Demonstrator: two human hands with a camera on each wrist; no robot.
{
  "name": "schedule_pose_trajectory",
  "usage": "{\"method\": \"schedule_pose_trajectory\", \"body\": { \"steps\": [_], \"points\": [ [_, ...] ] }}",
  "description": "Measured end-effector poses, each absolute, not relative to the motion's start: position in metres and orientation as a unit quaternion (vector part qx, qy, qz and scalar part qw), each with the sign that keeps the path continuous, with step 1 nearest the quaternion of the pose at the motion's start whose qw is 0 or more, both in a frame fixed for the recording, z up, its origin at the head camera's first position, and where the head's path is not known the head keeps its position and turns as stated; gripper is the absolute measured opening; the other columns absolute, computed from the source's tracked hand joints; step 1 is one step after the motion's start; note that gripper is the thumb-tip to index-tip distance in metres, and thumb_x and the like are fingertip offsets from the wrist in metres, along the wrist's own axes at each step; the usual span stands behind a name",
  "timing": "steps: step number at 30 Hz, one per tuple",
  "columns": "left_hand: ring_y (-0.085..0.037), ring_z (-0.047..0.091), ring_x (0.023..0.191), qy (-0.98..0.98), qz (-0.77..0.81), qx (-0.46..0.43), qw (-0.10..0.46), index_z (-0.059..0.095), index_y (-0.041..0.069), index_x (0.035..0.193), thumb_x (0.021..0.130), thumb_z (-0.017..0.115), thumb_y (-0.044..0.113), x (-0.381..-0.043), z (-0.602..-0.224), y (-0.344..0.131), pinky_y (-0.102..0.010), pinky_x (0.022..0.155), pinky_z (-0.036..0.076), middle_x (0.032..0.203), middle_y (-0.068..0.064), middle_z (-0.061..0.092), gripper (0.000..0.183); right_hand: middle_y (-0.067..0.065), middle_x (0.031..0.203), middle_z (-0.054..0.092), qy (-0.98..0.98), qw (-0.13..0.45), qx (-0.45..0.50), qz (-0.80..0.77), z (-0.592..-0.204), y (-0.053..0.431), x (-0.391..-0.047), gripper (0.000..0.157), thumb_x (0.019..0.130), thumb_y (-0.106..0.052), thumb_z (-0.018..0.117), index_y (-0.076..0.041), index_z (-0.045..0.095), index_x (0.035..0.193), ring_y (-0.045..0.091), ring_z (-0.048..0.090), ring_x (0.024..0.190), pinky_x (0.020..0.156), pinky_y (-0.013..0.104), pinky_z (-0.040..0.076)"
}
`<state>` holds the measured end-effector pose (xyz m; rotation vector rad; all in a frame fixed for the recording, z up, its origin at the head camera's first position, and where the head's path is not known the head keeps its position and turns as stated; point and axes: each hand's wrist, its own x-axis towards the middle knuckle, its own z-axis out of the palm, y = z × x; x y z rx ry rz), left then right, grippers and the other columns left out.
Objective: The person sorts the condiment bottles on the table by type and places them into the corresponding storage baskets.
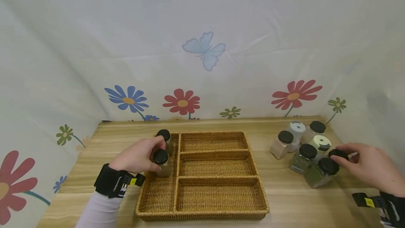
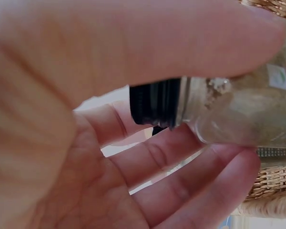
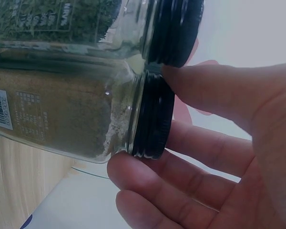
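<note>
My left hand grips a spice jar with a black lid and brownish powder, upright in the long left compartment of a wicker tray. The left wrist view shows the thumb on one side of this glass and fingers on the other. Behind it in the same compartment stands another black-lidded jar. At the far right, my right hand pinches the black lid of a jar of brown powder. In the head view that jar's body is mostly hidden. A jar of green flakes stands against it.
Several more jars cluster at the right: a green one, a green-flake one, a pale pink one, a white-capped one and a cream-capped one. The tray's right side has three compartments. A flower-printed cloth hangs behind the wooden table.
</note>
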<state>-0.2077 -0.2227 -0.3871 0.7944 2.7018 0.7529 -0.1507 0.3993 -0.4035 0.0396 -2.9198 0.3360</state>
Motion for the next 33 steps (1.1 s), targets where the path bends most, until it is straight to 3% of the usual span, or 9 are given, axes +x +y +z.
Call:
{"method": "schedule_pose_trajectory", "body": {
  "steps": [22,33],
  "points": [
    [-0.013,0.061,0.077,0.923,0.262,0.246,0.135,0.056,0.017,0.101,0.073,0.091,0.016,-0.2087,-0.3829,-0.2247,-0.034,0.074,0.05,0.088,0.006,0.066,0.045,0.026,0.084,0.068,-0.987,0.113,0.01,0.117,-0.4074,0.4018,-0.1493,0.039,0.083,-0.019,0.082,0.013,0.068,0.102,0.022,0.059,0.055,0.05,0.043,0.05],
    [-0.016,0.063,0.085,0.922,0.269,0.247,0.13,0.058,0.016,0.105,0.073,0.091,0.017,-0.2073,-0.3816,-0.2269,-0.037,0.08,0.05,0.095,0.004,0.068,0.046,0.027,0.084,0.068,-0.987,0.109,0.008,0.116,-0.4062,0.4001,-0.1517,0.041,0.084,-0.02,0.082,0.014,0.068,0.102,0.022,0.06,0.055,0.05,0.042,0.049]
  ]
}}
